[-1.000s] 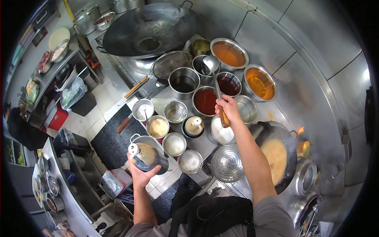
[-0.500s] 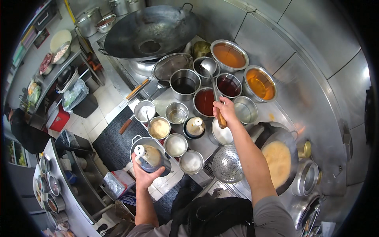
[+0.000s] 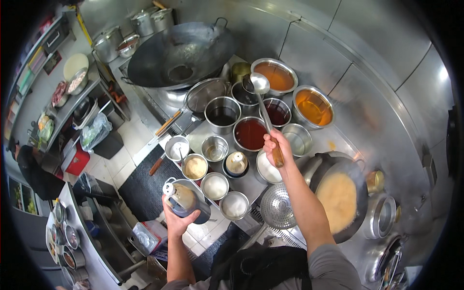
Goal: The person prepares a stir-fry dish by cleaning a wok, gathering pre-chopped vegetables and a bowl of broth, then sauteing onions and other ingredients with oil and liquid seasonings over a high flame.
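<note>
My right hand (image 3: 278, 150) is closed round the wooden handle of a metal ladle (image 3: 260, 84). The ladle's bowl hangs over the rims of a dark-liquid pot (image 3: 244, 95) and a basin of orange-brown liquid (image 3: 274, 75); I cannot make out what it holds. At the lower left, my left hand (image 3: 179, 220) grips a dark grey container (image 3: 202, 212) in which a white-capped squeeze bottle (image 3: 181, 197) of tan sauce stands tilted. A second such bottle (image 3: 236, 163) stands in a dark cup among the seasoning pots. White granules fill a pot (image 3: 215, 186) near my left hand.
A wok of frothy tan liquid (image 3: 338, 198) lies right of my right forearm, beside a perforated strainer (image 3: 279, 207). A large dark wok (image 3: 181, 55) is at the far left. Pots of red sauce (image 3: 250, 134) and amber liquid (image 3: 314, 107) crowd the counter. A person (image 3: 36, 169) stands at left.
The ladle's bowl has shifted slightly right and away from me, toward the orange-brown basin. The person at the far left shows more fully. My left hand keeps its hold on the container.
</note>
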The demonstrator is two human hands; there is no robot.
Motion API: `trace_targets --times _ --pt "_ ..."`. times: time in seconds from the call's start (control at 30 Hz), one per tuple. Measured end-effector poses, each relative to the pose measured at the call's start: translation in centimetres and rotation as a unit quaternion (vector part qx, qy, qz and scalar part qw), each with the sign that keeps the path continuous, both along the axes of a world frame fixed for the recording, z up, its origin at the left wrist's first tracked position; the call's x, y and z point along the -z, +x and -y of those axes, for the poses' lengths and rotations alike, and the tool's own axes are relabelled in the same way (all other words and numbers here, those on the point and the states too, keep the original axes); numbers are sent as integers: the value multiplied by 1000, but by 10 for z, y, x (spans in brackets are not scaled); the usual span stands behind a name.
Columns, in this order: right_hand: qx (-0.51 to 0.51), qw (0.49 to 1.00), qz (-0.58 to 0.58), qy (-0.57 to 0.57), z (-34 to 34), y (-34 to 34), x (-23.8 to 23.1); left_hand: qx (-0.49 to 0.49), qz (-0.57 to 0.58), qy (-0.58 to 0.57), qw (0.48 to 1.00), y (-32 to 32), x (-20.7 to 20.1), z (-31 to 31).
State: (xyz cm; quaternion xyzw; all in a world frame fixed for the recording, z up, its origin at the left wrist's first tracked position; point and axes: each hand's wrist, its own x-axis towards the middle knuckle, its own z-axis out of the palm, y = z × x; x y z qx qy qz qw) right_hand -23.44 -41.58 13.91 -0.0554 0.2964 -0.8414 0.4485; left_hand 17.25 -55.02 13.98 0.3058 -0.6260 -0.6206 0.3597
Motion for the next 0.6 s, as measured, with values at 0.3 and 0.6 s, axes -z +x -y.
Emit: trace_targets --times 0.3,0.6 --pt "57 977 72 -192 -196 73 -75 35 -32 -25 999 -20 -34 -11" --pt "262 856 -170 411 -458 242 -98 180 -72 -7 981 -70 -43 -65"
